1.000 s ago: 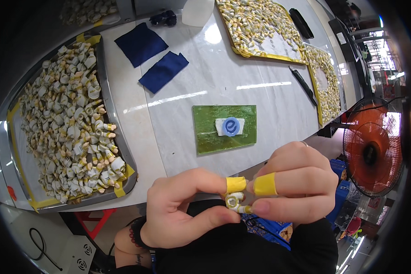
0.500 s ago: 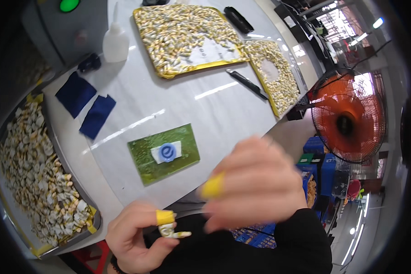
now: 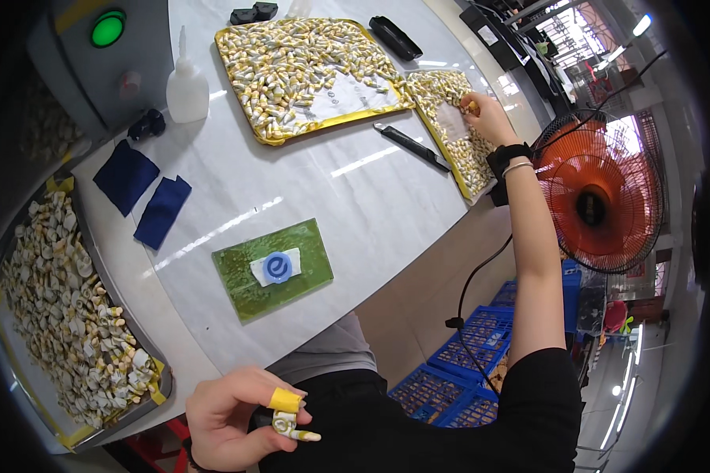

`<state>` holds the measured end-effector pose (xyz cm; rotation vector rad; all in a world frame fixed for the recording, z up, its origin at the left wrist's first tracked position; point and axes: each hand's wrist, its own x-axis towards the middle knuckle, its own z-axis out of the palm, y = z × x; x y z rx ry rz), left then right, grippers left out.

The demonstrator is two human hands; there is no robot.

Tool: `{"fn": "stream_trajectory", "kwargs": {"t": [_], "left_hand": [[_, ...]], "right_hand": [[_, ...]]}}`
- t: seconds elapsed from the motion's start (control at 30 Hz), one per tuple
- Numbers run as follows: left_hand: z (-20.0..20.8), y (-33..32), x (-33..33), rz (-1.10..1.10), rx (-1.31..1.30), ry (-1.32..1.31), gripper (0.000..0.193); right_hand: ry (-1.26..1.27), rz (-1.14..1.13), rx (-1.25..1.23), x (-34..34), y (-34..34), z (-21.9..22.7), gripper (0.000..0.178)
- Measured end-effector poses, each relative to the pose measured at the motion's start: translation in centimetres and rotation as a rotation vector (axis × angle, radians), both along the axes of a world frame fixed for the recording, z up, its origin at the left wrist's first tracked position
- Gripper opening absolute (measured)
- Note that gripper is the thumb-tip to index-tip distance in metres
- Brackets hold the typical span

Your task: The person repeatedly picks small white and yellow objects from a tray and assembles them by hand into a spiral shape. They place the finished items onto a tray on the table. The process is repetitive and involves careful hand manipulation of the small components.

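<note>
My left hand (image 3: 233, 418) is low in the picture, with yellow tape round a finger. Pinched between its thumb and fingers is a small white-and-yellow piece (image 3: 285, 426) with a thin pale tip pointing right. My right arm stretches far forward to the right-hand tray (image 3: 440, 140), which holds many tiny yellow-and-white pieces around a bare patch. Over that tray's far part my right hand (image 3: 491, 120) has its fingers pinched together, and what they hold, if anything, is too small to make out.
A green mat (image 3: 314, 272) bears a white slip with a blue disc (image 3: 278, 268). Larger trays of small pieces stand behind (image 3: 252, 132) and at left (image 3: 154, 364). A black cutter (image 3: 412, 147), blue cloths (image 3: 162, 211), a white bottle (image 3: 188, 93) and an orange fan (image 3: 592, 201) are around.
My right hand has moved from near the left hand, forward and right to the right-hand tray. My left hand keeps its piece in about the same place.
</note>
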<state>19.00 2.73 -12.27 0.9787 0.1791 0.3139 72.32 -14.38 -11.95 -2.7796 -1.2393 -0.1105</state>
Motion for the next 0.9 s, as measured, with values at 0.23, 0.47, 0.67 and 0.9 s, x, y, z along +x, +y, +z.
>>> {"fn": "stream_trajectory", "kwargs": {"t": [0.23, 0.47, 0.67, 0.9], "left_hand": [[0.0, 0.2, -0.5, -0.027, -0.026, 0.032, 0.041], [-1.8, 0.4, -0.9, -0.012, -0.186, 0.043, 0.030], [-1.8, 0.1, -0.6, 0.035, -0.195, -0.015, 0.032], [-2.2, 0.4, -1.4, -0.002, -0.235, 0.053, 0.031]], "right_hand": [[0.018, -0.094, 0.176, 0.8, -0.4, 0.0, 0.027], [0.020, 0.015, 0.052, 2.0, -1.2, 0.0, 0.044], [0.193, -0.102, 0.040, 0.5, 0.5, 1.8, 0.046], [0.136, -0.203, -0.049, 4.4, -2.0, 0.0, 0.049]]}}
